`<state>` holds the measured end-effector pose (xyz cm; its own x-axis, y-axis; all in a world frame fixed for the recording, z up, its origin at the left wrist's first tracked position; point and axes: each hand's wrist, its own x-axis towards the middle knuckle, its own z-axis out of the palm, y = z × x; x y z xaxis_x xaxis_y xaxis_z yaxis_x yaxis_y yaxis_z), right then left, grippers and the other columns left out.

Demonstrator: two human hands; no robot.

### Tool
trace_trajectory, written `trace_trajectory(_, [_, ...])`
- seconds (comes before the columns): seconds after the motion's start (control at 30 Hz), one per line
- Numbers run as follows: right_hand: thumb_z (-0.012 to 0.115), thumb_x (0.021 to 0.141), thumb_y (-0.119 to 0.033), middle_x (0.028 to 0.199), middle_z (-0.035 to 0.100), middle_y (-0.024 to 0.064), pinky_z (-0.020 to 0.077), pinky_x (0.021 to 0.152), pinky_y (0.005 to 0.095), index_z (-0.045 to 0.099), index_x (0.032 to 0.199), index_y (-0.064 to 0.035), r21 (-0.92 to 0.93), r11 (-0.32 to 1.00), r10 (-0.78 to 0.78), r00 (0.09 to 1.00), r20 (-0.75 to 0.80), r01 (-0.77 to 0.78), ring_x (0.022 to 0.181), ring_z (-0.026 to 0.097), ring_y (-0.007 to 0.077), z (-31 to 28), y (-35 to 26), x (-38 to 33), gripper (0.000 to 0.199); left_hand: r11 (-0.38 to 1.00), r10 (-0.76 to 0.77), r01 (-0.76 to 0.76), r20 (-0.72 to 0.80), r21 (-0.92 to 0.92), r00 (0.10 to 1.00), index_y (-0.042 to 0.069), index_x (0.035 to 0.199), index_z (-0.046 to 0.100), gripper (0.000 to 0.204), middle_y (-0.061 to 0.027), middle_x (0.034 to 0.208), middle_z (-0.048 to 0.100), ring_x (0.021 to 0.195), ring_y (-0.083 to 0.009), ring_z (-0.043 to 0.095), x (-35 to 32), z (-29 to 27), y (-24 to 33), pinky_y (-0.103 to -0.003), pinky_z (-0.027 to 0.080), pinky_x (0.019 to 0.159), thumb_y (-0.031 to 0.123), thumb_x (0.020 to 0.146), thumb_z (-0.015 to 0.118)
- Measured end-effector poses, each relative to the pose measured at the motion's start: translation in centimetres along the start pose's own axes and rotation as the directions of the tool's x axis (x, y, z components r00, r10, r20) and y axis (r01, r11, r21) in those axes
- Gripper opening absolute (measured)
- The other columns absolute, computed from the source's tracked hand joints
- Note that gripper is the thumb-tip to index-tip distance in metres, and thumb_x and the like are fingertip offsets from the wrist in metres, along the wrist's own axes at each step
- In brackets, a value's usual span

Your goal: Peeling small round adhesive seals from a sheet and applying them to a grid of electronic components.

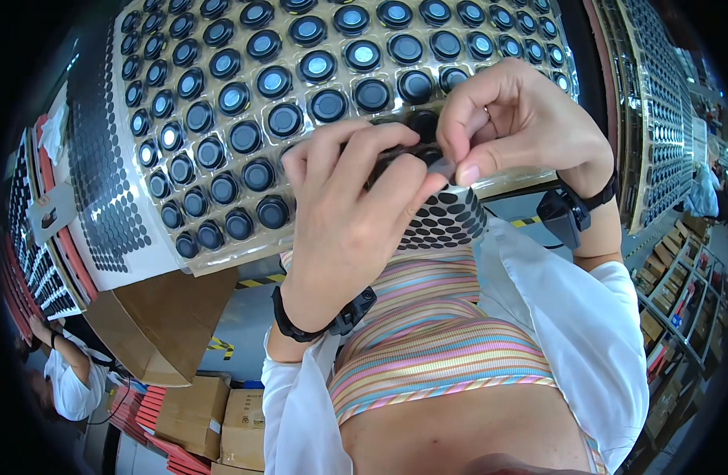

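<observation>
My left hand (352, 202) is closed with thumb and forefinger on the upper edge of a sheet of black round stickers (439, 226). This sheet hangs down in front of my striped top. Just right of it, my right hand (522, 131) pinches between thumb and forefinger at a small greyish piece (442, 168), seemingly a sticker; the fingers partly cover it. Both hands are over the near edge of a clear plastic tray (221, 265) with rows of black round caps (259, 174). Many caps have light centres, others dark ones. My left fingers hide some caps.
Left of the tray lies another sheet of black dots (114, 214). An open cardboard box (162, 324) stands below the table edge, with closed cartons (191, 416) beyond. More trays of caps (665, 119) stand at the right, near a shelf rack (677, 293). Another person (71, 372) works at far left.
</observation>
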<state>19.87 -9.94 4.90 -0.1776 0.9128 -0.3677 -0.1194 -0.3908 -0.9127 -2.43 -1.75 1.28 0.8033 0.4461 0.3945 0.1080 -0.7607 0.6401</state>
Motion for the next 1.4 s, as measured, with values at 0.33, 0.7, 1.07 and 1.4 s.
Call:
trace_trajectory(0.33, [0.083, 0.079, -0.001, 0.09, 0.073, 0.0079, 0.0551, 0.089, 0.0295, 0.073, 0.083, 0.0001, -0.511, 0.858, -0.199, 0.948, -0.248, 0.046, 0.099, 0.071, 0.0191, -0.9, -1.5, 1.9, 0.011, 0.979, -0.17, 0.18, -0.095, 0.097, 0.981, 0.007, 0.087, 0.067, 0.019, -0.0032, 0.112, 0.067, 0.103, -0.027, 0.055, -0.1, 0.0, -1.6, -0.041, 0.037, 0.088, 0.023, 0.086, 0.076])
trace_trajectory(0.7, [0.077, 0.084, -0.013, 0.095, 0.067, 0.0102, 0.0454, 0.092, 0.0359, 0.07, 0.086, -0.0018, -0.841, 0.532, -0.451, 0.873, -0.184, 0.098, 0.098, 0.059, 0.0257, -0.5, -1.0, 7.1, 0.013, 0.967, -0.201, 0.201, -0.014, 0.16, 0.979, 0.001, 0.088, 0.063, 0.025, -0.0058, 0.133, 0.065, 0.121, -0.0304, 0.05, 0.9, 0.7, -2.3, -0.046, 0.032, 0.101, 0.024, 0.098, 0.062])
trace_trajectory(1.07, [0.075, 0.08, -0.011, 0.089, 0.067, 0.0096, 0.0452, 0.091, 0.0364, 0.07, 0.083, -0.0023, -0.875, 0.48, -0.448, 0.875, -0.186, 0.06, 0.094, 0.06, 0.0265, -0.1, -1.4, 7.4, 0.011, 0.969, -0.199, 0.197, 0.004, 0.147, 0.98, 0.001, 0.09, 0.064, 0.023, -0.0056, 0.133, 0.065, 0.121, -0.0303, 0.05, 0.9, 0.6, -2.5, -0.045, 0.031, 0.102, 0.023, 0.098, 0.061])
trace_trajectory(1.4, [0.078, 0.08, -0.007, 0.086, 0.067, 0.0098, 0.0487, 0.086, 0.0346, 0.068, 0.08, -0.0008, -0.79, 0.613, -0.47, 0.806, -0.36, 0.004, 0.093, 0.062, 0.0279, 2.2, -3.5, 5.8, 0.011, 0.981, -0.149, 0.155, -0.064, 0.113, 0.987, 0.004, 0.088, 0.064, 0.019, -0.0028, 0.123, 0.068, 0.113, -0.0273, 0.054, 0.3, 0.4, -3.0, -0.045, 0.034, 0.095, 0.02, 0.089, 0.073])
